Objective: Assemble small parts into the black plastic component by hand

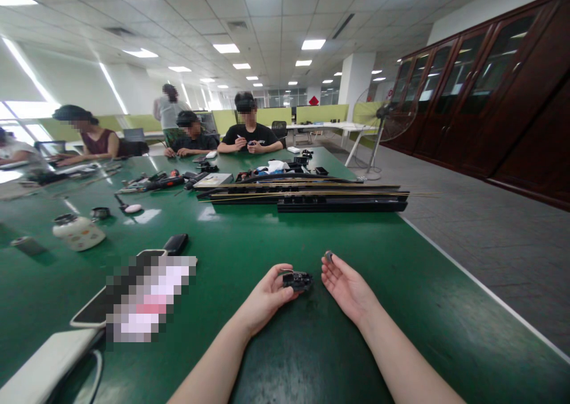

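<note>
My left hand [267, 297] rests on the green table [276, 243] and grips a small black plastic part [297, 281] between thumb and fingers. Just to its right, my right hand [347, 285] lies palm up with the fingers loosely curled. A tiny dark round piece [328, 255] is pinched at its fingertips. The two hands are a few centimetres apart, near the table's front edge.
A stack of long black rails [307, 195] lies across the table's middle. A phone [133, 291], a black case [176, 243] and a white jar [79, 232] sit to the left. Tools and other seated people are at the far end. A fan [392, 119] stands on the right floor.
</note>
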`<state>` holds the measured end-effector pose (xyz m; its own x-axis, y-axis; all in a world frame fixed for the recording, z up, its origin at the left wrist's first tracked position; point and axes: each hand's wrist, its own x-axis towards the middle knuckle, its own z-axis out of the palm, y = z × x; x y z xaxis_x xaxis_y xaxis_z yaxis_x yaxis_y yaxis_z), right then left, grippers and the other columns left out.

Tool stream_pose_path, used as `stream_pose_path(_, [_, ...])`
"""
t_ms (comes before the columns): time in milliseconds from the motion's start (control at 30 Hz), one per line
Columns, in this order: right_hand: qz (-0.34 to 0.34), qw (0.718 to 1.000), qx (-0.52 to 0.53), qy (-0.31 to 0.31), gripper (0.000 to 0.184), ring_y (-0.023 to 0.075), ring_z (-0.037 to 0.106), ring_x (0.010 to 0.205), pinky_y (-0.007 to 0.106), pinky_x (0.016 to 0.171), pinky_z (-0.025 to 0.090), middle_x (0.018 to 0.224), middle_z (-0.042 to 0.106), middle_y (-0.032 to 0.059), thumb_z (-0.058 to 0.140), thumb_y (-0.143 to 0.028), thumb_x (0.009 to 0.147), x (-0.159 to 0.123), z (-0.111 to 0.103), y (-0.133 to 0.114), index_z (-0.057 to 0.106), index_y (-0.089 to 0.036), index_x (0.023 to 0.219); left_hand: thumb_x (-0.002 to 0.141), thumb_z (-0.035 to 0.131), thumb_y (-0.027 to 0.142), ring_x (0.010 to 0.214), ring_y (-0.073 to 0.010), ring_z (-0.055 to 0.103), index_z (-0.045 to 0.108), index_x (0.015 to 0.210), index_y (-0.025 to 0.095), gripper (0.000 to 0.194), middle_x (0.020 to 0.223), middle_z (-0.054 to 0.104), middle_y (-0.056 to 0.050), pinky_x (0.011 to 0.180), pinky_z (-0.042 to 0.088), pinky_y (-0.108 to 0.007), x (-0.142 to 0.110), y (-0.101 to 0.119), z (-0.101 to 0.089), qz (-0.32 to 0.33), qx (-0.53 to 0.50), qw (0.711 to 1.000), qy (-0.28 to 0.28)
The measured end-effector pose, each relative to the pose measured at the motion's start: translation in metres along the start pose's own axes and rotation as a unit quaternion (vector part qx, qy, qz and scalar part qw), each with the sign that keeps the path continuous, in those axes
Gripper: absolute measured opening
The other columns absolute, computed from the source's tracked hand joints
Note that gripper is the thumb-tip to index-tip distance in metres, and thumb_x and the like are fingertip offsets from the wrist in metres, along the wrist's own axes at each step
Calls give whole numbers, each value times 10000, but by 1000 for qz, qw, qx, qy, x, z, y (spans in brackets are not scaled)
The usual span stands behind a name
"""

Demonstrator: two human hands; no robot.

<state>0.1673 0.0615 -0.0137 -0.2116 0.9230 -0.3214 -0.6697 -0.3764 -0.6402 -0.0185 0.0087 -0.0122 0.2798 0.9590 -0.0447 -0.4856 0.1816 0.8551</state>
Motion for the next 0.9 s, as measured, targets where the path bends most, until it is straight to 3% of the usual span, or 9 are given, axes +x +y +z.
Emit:
stream_pose_path(167, [-41, 997, -60, 8, 190, 84, 599, 672, 191, 611, 486, 801, 682, -15, 725, -271, 634, -4, 4, 1, 660, -219, 805, 636, 722, 223, 1024, -223, 545, 479, 1045, 204, 476, 1052, 596, -88, 978, 296, -411, 0, 0, 1, -5, -2, 1000, 3])
stream_pose_path(300, [-141, 970, -197, -8, 311, 125, 602, 781, 230, 672, 476, 880, 681, 10, 724, -353, 618, -9, 12, 4, 646, -220, 888, 638, 721, 214, 998, -212, 563, 466, 1042, 204, 478, 1045, 602, -84, 973, 304, -398, 0, 0, 1, -7, -5, 1000, 3])
stream_pose_path(400, [-209, 930, -298, -50, 314, 163, 602, 853, 297, 792, 461, 892, 675, 29, 698, -383, 635, -11, 14, 8, 640, -205, 888, 638, 721, 210, 976, -198, 571, 463, 1035, 202, 474, 1036, 605, -78, 968, 314, -391, 0, 0, 0, -9, -7, 1000, 4])
stream_pose_path(533, [-244, 871, -413, -105, 278, 202, 595, 912, 353, 803, 463, 985, 642, 60, 608, -359, 726, -14, 13, 13, 612, -210, 961, 638, 720, 207, 963, -184, 570, 464, 1024, 203, 464, 1030, 600, -66, 958, 329, -379, 1, -1, -1, -11, -13, 1000, 2])
stream_pose_path(700, [-294, 743, -579, -162, 181, 209, 528, 1041, 380, 907, 404, 1084, 594, 57, 582, -244, 752, -21, 15, 13, 637, -239, 924, 631, 724, 207, 918, -153, 571, 492, 986, 200, 424, 998, 591, -43, 891, 388, -322, 1, 0, 0, -15, -6, 1000, 25])
stream_pose_path(767, [-297, 704, -619, -183, 182, 197, 532, 1033, 368, 925, 392, 1084, 591, 49, 580, -217, 753, -24, 16, 13, 641, -250, 921, 637, 720, 221, 878, -136, 575, 510, 948, 187, 377, 957, 590, -35, 851, 410, -298, 2, 1, 1, -24, 5, 998, 49])
stream_pose_path(900, [-307, 672, -649, -183, 185, 191, 534, 1030, 352, 912, 404, 1091, 585, 43, 568, -209, 766, -26, 18, 13, 636, -257, 931, 625, 728, 238, 824, -124, 581, 523, 911, 174, 358, 906, 587, -30, 815, 432, -290, 2, 1, 2, -43, 13, 996, 78])
